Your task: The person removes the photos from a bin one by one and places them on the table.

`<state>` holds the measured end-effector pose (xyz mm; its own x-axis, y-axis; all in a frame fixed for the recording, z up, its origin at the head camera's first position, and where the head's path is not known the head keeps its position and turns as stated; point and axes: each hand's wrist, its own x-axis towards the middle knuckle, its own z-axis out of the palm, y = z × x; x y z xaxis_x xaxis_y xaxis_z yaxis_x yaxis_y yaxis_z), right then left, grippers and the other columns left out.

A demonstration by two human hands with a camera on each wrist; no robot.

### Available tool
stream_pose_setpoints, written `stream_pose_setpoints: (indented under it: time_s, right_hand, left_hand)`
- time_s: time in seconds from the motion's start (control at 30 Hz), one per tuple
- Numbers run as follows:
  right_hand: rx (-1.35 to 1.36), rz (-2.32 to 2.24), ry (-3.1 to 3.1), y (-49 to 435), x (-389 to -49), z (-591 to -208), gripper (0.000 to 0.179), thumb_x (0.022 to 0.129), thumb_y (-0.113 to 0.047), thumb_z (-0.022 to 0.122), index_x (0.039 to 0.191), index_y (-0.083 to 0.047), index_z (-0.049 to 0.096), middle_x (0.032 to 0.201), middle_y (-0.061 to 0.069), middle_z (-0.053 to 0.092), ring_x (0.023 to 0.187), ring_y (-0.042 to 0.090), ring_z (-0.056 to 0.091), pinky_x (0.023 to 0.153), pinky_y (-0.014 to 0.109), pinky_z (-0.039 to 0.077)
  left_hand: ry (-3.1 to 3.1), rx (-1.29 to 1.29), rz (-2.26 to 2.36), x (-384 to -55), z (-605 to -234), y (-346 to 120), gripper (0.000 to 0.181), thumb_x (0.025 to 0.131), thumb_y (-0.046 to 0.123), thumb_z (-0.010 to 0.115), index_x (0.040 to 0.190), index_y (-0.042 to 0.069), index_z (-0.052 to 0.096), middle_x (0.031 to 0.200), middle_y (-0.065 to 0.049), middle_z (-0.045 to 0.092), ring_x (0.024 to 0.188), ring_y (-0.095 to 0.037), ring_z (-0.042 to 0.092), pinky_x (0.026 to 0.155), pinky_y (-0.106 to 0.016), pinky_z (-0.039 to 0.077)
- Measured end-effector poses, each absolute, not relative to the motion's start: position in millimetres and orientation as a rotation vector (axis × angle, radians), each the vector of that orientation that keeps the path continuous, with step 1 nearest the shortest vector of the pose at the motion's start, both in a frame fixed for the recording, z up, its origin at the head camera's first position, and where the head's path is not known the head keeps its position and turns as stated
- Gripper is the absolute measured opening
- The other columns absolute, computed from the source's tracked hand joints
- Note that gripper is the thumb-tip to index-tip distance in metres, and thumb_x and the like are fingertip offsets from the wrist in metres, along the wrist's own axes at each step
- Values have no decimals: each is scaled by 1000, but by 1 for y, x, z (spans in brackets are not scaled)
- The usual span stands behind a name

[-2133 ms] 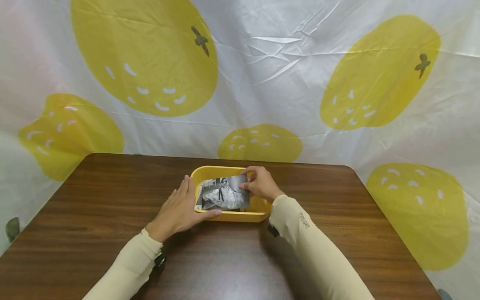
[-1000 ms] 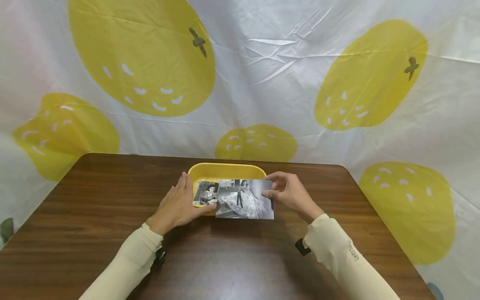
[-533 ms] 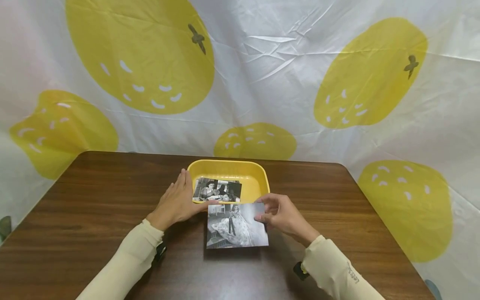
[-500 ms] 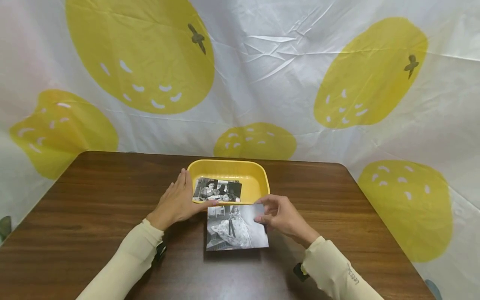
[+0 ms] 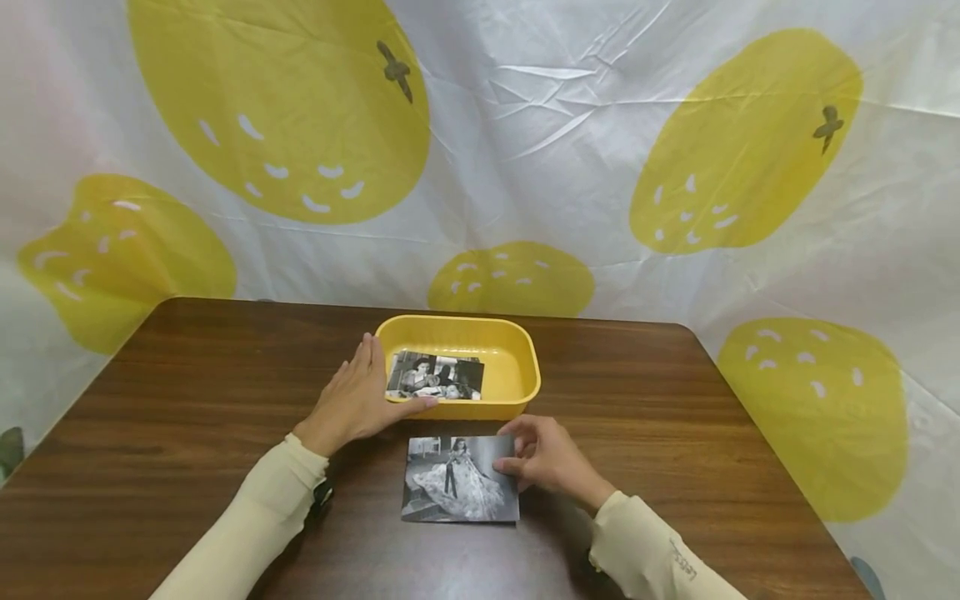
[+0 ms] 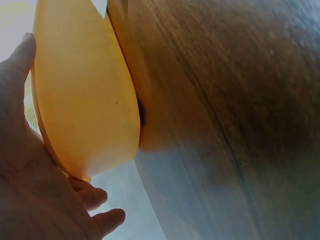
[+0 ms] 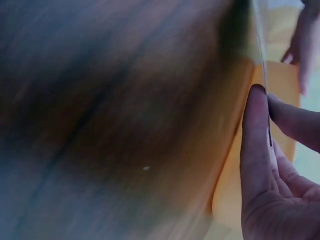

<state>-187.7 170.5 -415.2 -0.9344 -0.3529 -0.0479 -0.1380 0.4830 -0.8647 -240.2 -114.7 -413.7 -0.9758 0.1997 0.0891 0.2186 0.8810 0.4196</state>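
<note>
In front of a yellow tray (image 5: pixel 512 367), a photo (image 5: pixel 453 483) is being held over the tabletop (image 5: pixel 675 433)

At the photo's right edge, the right hand (image 5: pixel 552 454) is pinching the card, its thumb lying on the black-and-white face and its fingers tucking behind. Along the tray's left wall, the left hand (image 5: pixel 352 398) is resting with fingers stretched out, its thumb lying along the near rim. Other prints (image 5: pixel 437 377) are lying inside the tray at its left end, their count unclear.

Doing this step well is probably calling for a light pinch close to the border, so that the thumb is marking little of the picture and the card is not bowing. The left hand is likely serving best by steadying the tray without shoving it, while the photo is staying level and clear of the rim.

From above, the head view is showing the photo's face and its place just beside the tray. The right wrist view is catching the card edge-on, a thin line between thumb and finger, standing off the wood where it is held. The left wrist view is revealing the tray's outer wall, which the head view is largely hiding. No view is settling whether the photo's far-left edge is touching down.
</note>
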Motion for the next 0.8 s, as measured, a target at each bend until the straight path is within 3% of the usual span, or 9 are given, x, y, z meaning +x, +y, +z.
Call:
stream_pose_setpoints:
  time_s: [0.2,0.43,0.8]
  right_hand:
    - [-464,-1131,2700,167,-190,-418,41,70,-13,84,102,4,64,66,4,57,44,12,59,44,28,49]
    - [-491,-845,2857,164,-193,-415,42,64,-26,88,93,-3,68,70,-1,61,60,10,54,57,28,48]
    - [-588,-757,2933,163,-195,-417,37,61,-30,89,86,-8,71,66,-3,59,60,10,50,54,27,44]
  left_hand:
    - [-3008,-335,-693,-241,-414,-115,133,66,88,44,148,-8,0,155,-25,0,143,-35,7,112,-54,16]
    - [-3010,-335,-698,-241,-414,-116,134,66,89,44,148,-7,0,155,-25,-1,143,-36,8,112,-54,16]
    - [-3014,-333,-690,-241,-413,-116,133,66,89,44,148,-7,0,155,-25,0,143,-36,9,112,-54,16]
